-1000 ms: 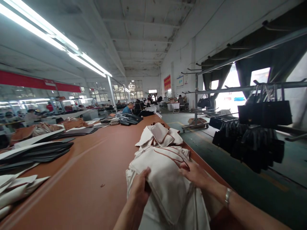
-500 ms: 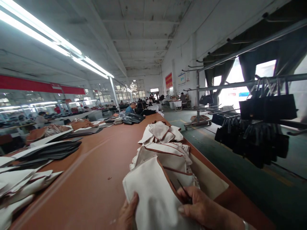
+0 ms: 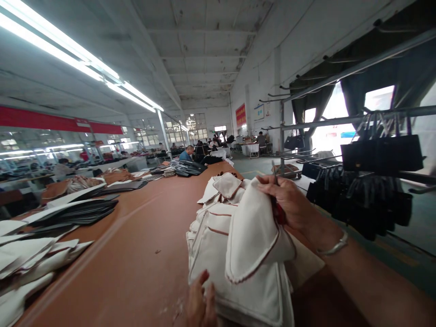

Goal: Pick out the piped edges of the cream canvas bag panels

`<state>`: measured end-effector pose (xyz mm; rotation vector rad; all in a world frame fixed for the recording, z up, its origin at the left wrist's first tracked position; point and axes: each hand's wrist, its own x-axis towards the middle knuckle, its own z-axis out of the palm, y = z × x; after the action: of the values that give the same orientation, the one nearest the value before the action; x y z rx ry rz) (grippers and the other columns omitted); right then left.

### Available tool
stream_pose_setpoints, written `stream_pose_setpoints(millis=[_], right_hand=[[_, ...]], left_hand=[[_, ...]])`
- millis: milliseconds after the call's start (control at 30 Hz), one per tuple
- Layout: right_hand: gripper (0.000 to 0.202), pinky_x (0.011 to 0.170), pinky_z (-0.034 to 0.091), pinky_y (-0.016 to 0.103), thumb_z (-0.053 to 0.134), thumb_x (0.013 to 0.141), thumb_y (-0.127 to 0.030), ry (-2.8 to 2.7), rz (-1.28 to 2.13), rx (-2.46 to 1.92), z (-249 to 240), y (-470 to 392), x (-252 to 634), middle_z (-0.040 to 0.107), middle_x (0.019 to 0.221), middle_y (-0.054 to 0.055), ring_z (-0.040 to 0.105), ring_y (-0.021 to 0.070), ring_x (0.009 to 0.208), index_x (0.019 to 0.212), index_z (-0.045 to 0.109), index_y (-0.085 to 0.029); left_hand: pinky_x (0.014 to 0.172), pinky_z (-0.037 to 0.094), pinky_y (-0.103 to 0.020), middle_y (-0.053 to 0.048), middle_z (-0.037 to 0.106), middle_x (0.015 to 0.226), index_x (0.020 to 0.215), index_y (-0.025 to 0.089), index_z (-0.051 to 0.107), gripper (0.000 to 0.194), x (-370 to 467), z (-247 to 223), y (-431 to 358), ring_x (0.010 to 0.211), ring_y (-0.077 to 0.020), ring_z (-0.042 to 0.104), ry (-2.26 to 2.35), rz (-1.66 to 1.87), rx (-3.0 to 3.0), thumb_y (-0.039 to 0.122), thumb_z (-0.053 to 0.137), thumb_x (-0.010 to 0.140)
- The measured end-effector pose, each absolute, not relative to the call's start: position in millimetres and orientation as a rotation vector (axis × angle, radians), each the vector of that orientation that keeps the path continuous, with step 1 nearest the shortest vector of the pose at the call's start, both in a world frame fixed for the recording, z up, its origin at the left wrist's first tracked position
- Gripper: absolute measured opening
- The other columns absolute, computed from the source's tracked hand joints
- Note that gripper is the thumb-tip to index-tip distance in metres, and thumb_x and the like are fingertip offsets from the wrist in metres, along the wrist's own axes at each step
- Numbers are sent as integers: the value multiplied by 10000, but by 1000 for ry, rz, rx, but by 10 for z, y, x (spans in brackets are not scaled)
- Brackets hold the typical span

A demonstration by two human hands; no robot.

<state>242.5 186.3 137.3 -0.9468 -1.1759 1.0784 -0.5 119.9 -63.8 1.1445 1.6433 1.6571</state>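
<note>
So the right hand (image 3: 288, 200) has a white panel (image 3: 254, 227) pinched by its top corner, thumb and fingers closed on it. The panel's lifted there and droops down over the front pile (image 3: 211, 254), with brown edging and a curved lower end. Same hand's also got a tool (image 3: 279, 213) tucked in it: red part down by the palm, dark pointy tip poking up past the fingers. Can't make out what kind. There's a silvery bracelet (image 3: 335, 245) on that wrist.

Left hand (image 3: 200, 302) is low down at the near left side of the front pile, fingers kinda spread and a bit blurry. Honestly can't tell if it's gripping the edge or just resting there.

Front pile is more white pieces, some with brown edges, sitting along the right side of the brown tabletop (image 3: 136, 254). Just behind it is a smaller back pile (image 3: 228, 185), and a beige sheet (image 3: 306, 261) sticks out on the right. Over on the left you've got a stack of dark sheets (image 3: 78, 213), with loose white pieces (image 3: 30, 259) nearer. Black bags (image 3: 381, 154) hang on a rack (image 3: 282, 136) off to the right.
</note>
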Motion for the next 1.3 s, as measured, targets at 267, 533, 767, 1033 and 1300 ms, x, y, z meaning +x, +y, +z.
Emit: stream_pose_setpoints(millis=[267, 533, 767, 1033, 1300], right_hand=[[131, 478, 280, 170, 606, 745, -107, -2230, 1406, -770, 1228, 1211, 2015, 440, 592, -76, 363, 59, 540, 631, 555, -146], [77, 357, 261, 170, 662, 796, -242, -1845, 1932, -1055, 662, 1008, 1914, 503, 597, -70, 362, 60, 415, 783, 628, -175], [396, 380, 282, 133, 834, 661, -306, -1672, 2234, -802, 175, 1095, 2213, 619, 681, -47, 404, 27, 415, 999, 719, -134], [282, 544, 359, 167, 840, 640, -234, -1619, 1872, -814, -84, 834, 2113, 561, 678, -48, 446, 73, 593, 819, 652, -125], [101, 572, 347, 175, 698, 734, -153, -1849, 1635, -802, 79, 710, 2099, 521, 711, -46, 417, 83, 617, 806, 628, -145]], left_hand=[[1073, 417, -379, -118, 594, 1334, 1239, 266, 614, 668, 21, 234, 801, 1285, -369, 505, 918, 1821, 1611, 589, 819, 692], [574, 371, -235, -16, 634, 744, 987, 185, 632, 612, -149, 65, 622, 652, -168, 516, 1124, 915, 1721, 683, 784, 666], [590, 315, -236, 11, 472, 656, 646, 182, 518, 523, -449, 363, 578, 632, -129, 398, 997, 718, 1547, 644, 751, 728], [592, 314, -223, 8, 527, 753, 802, 171, 611, 493, -542, 409, 649, 695, -142, 426, 1020, 446, 1604, 650, 720, 761], [532, 249, -211, 32, 481, 741, 845, 151, 599, 465, -185, 416, 600, 650, -107, 364, 1002, 287, 1504, 583, 751, 759]])
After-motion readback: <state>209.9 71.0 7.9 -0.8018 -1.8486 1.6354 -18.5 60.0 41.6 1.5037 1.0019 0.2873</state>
